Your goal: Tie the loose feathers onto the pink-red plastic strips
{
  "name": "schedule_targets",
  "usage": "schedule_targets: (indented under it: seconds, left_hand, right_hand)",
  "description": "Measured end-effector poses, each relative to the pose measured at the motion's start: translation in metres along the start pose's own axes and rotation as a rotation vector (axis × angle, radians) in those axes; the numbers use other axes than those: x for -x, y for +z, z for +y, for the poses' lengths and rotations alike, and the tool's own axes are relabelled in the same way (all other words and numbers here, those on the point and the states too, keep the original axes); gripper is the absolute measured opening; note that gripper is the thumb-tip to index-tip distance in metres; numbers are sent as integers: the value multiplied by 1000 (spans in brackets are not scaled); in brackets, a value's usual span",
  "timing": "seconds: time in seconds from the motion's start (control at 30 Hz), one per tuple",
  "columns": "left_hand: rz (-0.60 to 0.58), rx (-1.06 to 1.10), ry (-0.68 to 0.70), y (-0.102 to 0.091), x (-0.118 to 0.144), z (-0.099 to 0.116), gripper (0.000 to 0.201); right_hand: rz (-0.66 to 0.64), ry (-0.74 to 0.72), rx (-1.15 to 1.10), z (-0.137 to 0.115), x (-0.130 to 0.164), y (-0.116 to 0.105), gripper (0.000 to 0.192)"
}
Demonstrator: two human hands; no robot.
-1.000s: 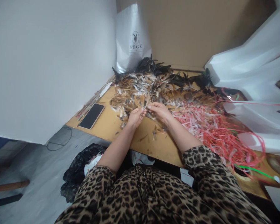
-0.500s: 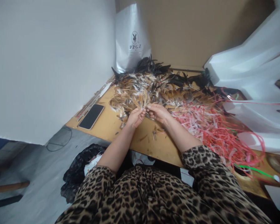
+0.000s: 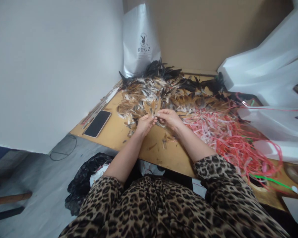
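My left hand (image 3: 146, 124) and my right hand (image 3: 168, 118) meet at the near edge of a heap of feathers (image 3: 149, 88). Between their closed fingertips is a small fan of light brown feathers (image 3: 151, 107), its tips pointing away from me. The left fingers pinch the base of these feathers. My right thumb and forefinger pinch at the same spot, though the exact thing in them is too small to make out. Brown, white and black feathers lie spread behind the hands. A few loose feather scraps (image 3: 164, 141) lie on the wooden table (image 3: 119, 134) below them.
A phone (image 3: 97, 123) lies at the table's left edge. To the right is a tangle of pink and red strips (image 3: 234, 142) with a green strip (image 3: 273, 180). A white printed bag (image 3: 141, 41) stands at the back; white plastic (image 3: 260, 67) rises at right. A black bag (image 3: 85, 181) sits below.
Both hands have shifted very slightly to the right at the fingertips. The small feather fan between them stands out more clearly and spread. Everything else is as it was.
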State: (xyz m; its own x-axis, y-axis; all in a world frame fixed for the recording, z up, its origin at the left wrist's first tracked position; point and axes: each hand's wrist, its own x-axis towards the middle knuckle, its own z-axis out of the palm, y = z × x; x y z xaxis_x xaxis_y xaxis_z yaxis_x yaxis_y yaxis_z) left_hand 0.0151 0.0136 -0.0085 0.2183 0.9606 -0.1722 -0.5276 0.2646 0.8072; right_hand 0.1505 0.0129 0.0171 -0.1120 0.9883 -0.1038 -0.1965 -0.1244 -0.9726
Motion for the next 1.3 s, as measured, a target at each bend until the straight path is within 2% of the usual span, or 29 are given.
schedule_targets:
  seconds: [0.1,0.3,0.4,0.53,0.7,0.9,1.07,1.3]
  left_hand:
    - [25,-1,12,1,0,0,9]
    - [74,-12,47,1,-2,-1,10]
    - [66,-81,56,0,-3,-3,11]
    - [13,-113,39,1,0,-3,14]
    - [-41,-46,-56,2,3,1,9]
    - [-50,-3,-148,-1,1,3,6]
    - [-77,-62,-130,-2,0,1,7]
    - [-66,-219,-67,-2,1,-3,15]
  right_hand:
    - [4,-36,77,-3,2,0,28]
    - [-70,-84,153,-4,4,3,30]
    - [4,-131,203,0,1,4,28]
    - [75,-115,286,0,-2,1,26]
    - [1,-108,323,-4,-3,-7,23]
    - [-117,-94,354,-5,-6,-18,23]
    - [-163,-110,411,-9,-4,-20,18]
    - [-137,-124,544,-7,-4,-22,16]
